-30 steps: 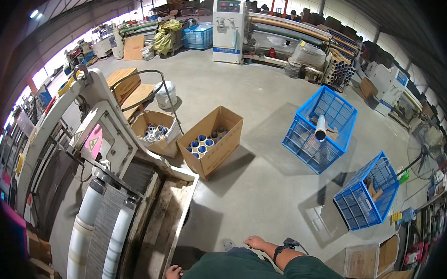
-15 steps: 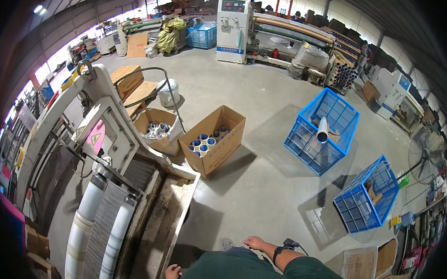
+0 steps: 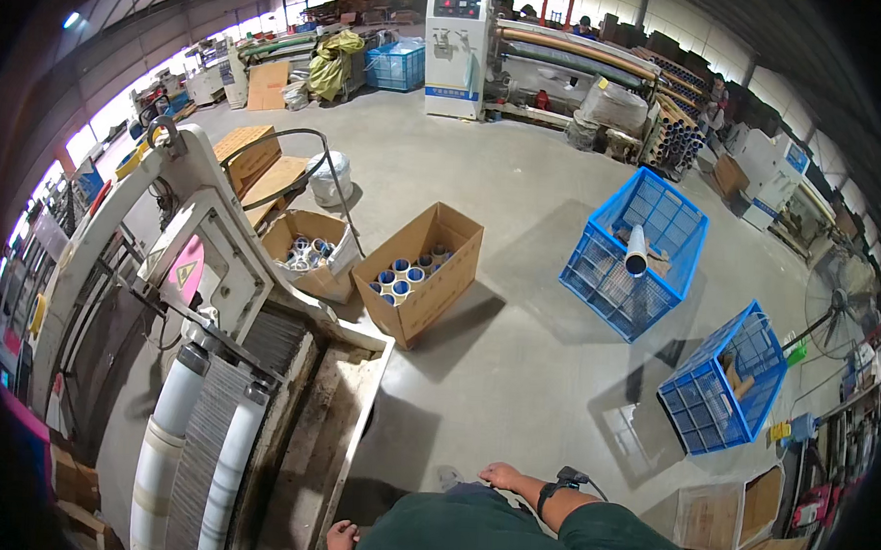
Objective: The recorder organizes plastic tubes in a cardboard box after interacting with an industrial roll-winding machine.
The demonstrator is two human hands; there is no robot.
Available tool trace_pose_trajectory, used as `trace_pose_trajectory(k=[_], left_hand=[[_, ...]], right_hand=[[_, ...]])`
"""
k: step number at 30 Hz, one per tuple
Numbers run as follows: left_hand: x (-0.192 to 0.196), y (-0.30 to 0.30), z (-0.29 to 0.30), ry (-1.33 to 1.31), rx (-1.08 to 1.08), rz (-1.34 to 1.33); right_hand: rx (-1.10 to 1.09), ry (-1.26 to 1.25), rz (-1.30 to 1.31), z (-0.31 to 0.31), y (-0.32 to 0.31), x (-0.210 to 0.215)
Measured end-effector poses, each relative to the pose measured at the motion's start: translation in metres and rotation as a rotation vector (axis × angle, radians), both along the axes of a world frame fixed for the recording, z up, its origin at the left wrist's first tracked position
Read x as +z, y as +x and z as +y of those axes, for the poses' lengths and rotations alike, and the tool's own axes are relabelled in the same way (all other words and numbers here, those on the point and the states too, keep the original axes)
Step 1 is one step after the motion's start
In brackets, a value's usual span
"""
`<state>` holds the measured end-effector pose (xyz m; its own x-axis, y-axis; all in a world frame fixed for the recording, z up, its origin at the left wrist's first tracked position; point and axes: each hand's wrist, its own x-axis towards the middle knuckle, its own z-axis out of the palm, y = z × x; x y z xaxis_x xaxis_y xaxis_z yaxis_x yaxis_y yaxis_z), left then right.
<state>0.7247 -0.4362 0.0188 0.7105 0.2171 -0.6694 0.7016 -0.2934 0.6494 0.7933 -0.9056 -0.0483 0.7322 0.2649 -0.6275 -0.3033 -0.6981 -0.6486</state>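
Note:
My left hand (image 3: 341, 541) sits at the bottom edge beside the metal trough (image 3: 327, 437) of a large white machine (image 3: 179, 293); whether it touches the rim I cannot tell. It holds nothing and its fingers look loosely apart. My right hand (image 3: 502, 475) rests flat against my dark green shirt, empty, with a black band on the wrist. Two white rollers (image 3: 201, 461) run along the machine at lower left.
Two open cardboard boxes (image 3: 419, 270) with small rolls stand on the concrete floor ahead. Two blue wire crates (image 3: 634, 252) stand to the right, one holding a white tube. Cardboard boxes (image 3: 735, 519) sit at lower right. More machines and long tubes line the back wall.
The view has shifted slightly; my hands stay where they were.

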Motion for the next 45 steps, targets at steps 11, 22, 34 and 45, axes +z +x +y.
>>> trace_pose_trajectory(k=[11, 22, 34, 45], left_hand=[[0.049, 0.012, -0.026, -0.068, 0.150, 0.032], [0.041, 0.019, -0.021, -0.110, 0.104, -0.022], [0.030, 0.014, -0.017, -0.162, 0.249, -0.048], [-0.010, 0.015, 0.027, -0.441, 0.563, -0.109]], right_hand=[[-0.149, -0.014, 0.085, 0.003, 0.003, -0.014], [-0.057, -0.038, 0.094, 0.003, 0.014, 0.000], [-0.113, 0.013, 0.119, 0.007, 0.018, 0.018], [-0.149, 0.023, 0.076, 0.008, 0.026, 0.019]])
